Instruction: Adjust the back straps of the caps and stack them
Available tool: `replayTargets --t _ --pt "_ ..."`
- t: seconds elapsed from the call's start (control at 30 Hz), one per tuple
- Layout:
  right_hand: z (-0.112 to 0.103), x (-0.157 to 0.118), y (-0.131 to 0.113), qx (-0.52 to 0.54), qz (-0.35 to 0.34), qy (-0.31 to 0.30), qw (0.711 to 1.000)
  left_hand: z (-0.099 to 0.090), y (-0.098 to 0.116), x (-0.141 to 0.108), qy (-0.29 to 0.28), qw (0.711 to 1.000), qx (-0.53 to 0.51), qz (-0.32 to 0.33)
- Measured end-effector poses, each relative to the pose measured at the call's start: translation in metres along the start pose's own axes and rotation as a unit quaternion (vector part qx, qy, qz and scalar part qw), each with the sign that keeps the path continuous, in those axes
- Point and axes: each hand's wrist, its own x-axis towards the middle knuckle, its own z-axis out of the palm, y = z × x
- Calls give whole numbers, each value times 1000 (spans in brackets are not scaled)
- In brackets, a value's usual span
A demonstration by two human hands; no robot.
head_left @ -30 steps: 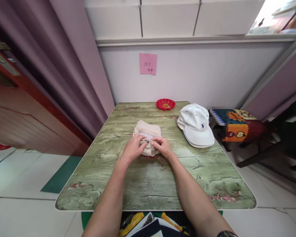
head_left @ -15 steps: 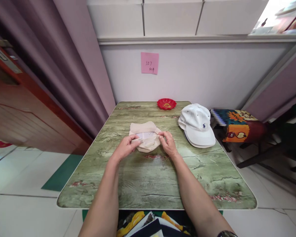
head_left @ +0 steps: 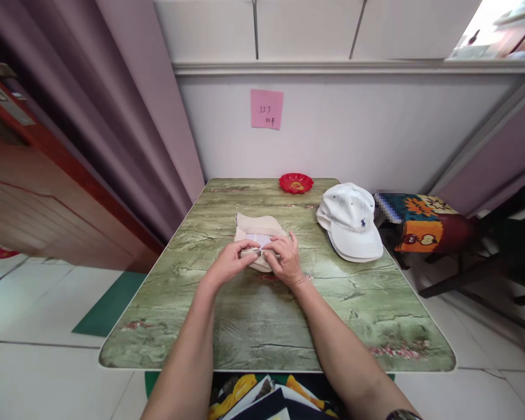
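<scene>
A beige cap (head_left: 259,224) lies on the table with its inside facing up and its brim away from me. My left hand (head_left: 233,261) pinches the strap at the cap's near left edge. Close beside it, my right hand (head_left: 284,256) has its thumb and fingers closed on the same near edge, right of the middle. The fingertips of both hands nearly meet there and partly hide the strap. To the right sit stacked white caps (head_left: 350,219), the top one with a small dark blue logo.
The green wood-patterned table (head_left: 262,326) bears a red scalloped dish (head_left: 296,183) at its far edge. A pink note (head_left: 266,109) is stuck on the wall behind. A stool with a patterned cover (head_left: 424,224) stands right of the table.
My right hand has moved left along the cap's near edge, towards my left hand. My left hand and the beige cap have shifted slightly to the right.
</scene>
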Motion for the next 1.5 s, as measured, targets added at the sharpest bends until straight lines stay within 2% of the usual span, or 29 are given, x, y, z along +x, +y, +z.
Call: replayTargets --t 0.2,0.37,0.7,0.97,1.13,1.27,1.5 --pt "3 0 3 11 12 4 1000 3 -6 2 18 1000 2 10" --pt "4 -1 4 27 24 1 999 4 -9 2 4 1000 -6 -4" --pt "2 -3 11 27 41 19 999 0 -14 2 40 999 -7 -13" --pt "2 -3 15 24 46 41 998 -1 -12 0 50 999 12 -8" --pt "2 -2 14 25 44 35 998 1 -12 0 22 999 36 -2" --pt "2 -3 14 24 40 25 999 2 -12 1 40 997 69 22" --pt "-2 -2 16 2 30 1 1000 0 -11 0 51 994 93 22"
